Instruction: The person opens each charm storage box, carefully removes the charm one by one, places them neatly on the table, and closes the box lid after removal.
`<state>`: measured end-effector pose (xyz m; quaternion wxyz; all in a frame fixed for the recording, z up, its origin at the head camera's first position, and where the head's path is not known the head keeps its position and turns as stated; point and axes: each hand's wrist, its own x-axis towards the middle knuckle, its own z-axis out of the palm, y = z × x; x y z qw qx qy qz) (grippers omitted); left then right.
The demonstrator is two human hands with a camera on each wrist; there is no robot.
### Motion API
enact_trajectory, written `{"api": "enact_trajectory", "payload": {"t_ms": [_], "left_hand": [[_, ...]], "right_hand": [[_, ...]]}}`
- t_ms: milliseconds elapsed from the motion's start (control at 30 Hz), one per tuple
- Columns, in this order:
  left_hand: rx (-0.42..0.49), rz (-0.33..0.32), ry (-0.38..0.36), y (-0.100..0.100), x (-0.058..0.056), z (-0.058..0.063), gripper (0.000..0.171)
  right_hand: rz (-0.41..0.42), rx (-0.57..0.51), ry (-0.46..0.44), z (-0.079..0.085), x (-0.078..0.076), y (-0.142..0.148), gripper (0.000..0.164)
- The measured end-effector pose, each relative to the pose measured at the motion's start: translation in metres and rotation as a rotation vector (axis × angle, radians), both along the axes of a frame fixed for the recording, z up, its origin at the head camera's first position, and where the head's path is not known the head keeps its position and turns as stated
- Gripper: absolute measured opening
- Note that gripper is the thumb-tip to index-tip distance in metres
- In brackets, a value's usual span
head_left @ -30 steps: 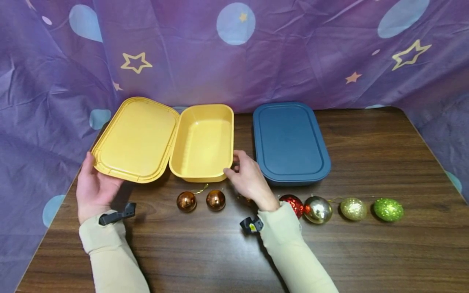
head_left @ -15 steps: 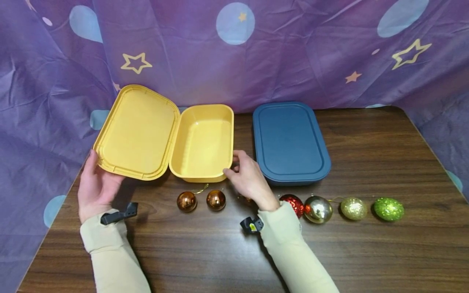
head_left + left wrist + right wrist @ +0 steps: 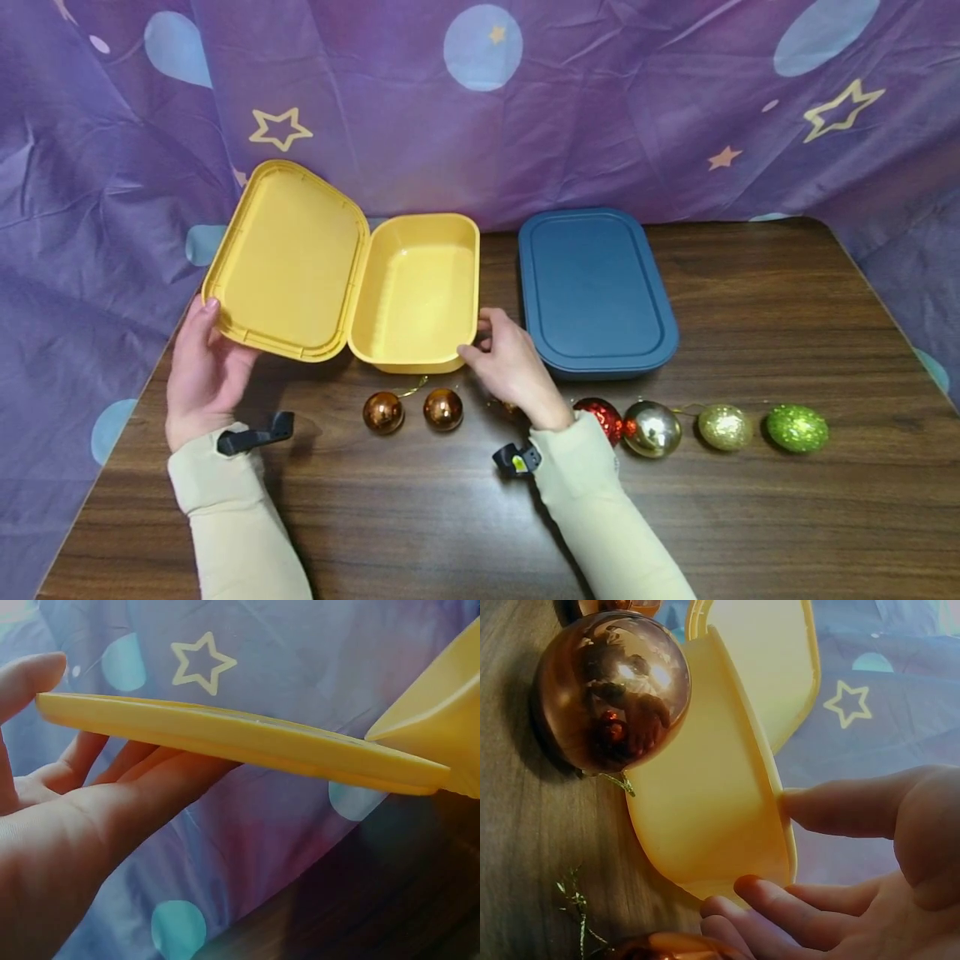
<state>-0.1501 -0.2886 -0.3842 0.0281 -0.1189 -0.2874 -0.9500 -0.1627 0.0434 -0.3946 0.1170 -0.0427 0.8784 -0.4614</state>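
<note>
A yellow lid (image 3: pixel 288 258) is held at its near left corner by my left hand (image 3: pixel 204 375). The left wrist view shows the thumb on the lid's edge and the fingers spread underneath. The lid is tilted, its right edge against the yellow container (image 3: pixel 414 365), which stands open with nothing inside. My right hand (image 3: pixel 512 362) holds that container's near right corner, thumb (image 3: pixel 832 810) at the rim and fingers (image 3: pixel 795 907) at the side wall. Two shiny copper ornament balls (image 3: pixel 384 413) lie in front of it; a third (image 3: pixel 506 408) is mostly hidden under the right hand.
A blue container with its lid on (image 3: pixel 600 292) stands right of the right hand. Along the front right lie a red ornament (image 3: pixel 602 421), a shiny pale gold ball (image 3: pixel 652 430), a gold glitter ornament (image 3: pixel 724 428) and a green one (image 3: pixel 797 429). Purple cloth (image 3: pixel 600 125) hangs behind.
My left hand has raised the lid's left side and moved slightly right and away, so the lid tilts more steeply. The right hand and the yellow container have stayed put.
</note>
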Motion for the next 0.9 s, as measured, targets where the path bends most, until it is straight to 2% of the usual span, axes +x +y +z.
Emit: {"api": "enact_trajectory", "payload": {"t_ms": [100, 333, 467, 700, 900], "left_hand": [[-0.079, 0.059, -0.016, 0.004, 0.002, 0.003, 0.027], [-0.252, 0.125, -0.049, 0.011, 0.003, 0.009, 0.020], [-0.298, 0.146, -0.056, 0.014, 0.003, 0.012, 0.018], [-0.322, 0.165, -0.031, 0.021, 0.003, 0.018, 0.018], [-0.419, 0.242, -0.043, 0.031, 0.004, 0.029, 0.019]], "right_hand": [[0.002, 0.012, 0.007, 0.000, 0.001, -0.001, 0.056], [-0.006, 0.024, 0.038, 0.000, 0.003, -0.002, 0.051], [-0.007, 0.030, 0.039, 0.000, 0.002, -0.002, 0.051], [0.002, 0.034, 0.043, 0.001, 0.002, -0.001, 0.050], [0.014, 0.032, 0.053, 0.001, 0.002, 0.000, 0.050]]}}
